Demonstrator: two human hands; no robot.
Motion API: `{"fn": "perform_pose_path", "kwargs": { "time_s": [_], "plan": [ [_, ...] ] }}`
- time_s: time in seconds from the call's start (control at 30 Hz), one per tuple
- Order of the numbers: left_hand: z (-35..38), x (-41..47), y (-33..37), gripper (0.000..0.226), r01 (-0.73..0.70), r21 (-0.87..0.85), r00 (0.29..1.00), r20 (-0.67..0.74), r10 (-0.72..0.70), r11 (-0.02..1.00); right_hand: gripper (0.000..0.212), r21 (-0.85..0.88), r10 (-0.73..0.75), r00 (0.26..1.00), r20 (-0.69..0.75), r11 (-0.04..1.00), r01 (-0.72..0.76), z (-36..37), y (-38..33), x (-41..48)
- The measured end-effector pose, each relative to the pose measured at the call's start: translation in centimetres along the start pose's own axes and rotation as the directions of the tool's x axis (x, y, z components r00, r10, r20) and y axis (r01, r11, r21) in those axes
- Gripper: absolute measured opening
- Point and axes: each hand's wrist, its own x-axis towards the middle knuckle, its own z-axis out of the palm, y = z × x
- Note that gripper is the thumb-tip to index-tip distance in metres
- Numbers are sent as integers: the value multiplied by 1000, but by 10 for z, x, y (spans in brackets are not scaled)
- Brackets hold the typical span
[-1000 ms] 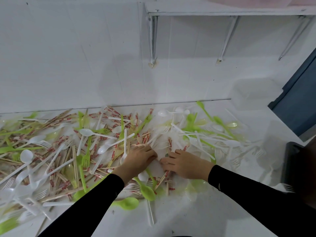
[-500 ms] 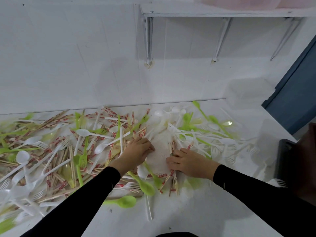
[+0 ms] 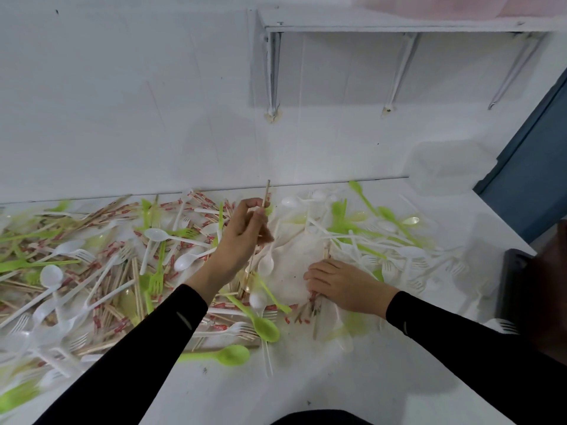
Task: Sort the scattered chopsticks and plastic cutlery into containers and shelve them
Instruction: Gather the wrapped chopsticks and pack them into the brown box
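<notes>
Lime-green and white cutlery, red-printed chopstick wrappers, black sleeves, white table.

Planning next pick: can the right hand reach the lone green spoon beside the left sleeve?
Probably yes: the green spoon lies uncovered on the table, right hand rests nearby; left hand, gripping a chopstick, is raised.
</notes>
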Motion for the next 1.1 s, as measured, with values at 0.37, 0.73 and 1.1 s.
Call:
{"fn": "perform_pose_path", "kwargs": {
  "time_s": [0.37, 0.73, 1.1],
  "plan": [
    [17, -39, -61, 26, -281, 855, 906, 386, -172, 436, 27, 589, 702, 712, -11, 580, -563, -46, 17, 24],
    [33, -49, -59, 31, -407, 864, 815, 491, -309, 297, 15, 962, 939, 299, 169, -91, -256, -67, 22, 53],
    [2, -27, -27, 15, -200, 495, 961, 269, 70, 846, 15, 950, 849, 456, 267, -154, -270, -51, 8, 85]
  ]
}}
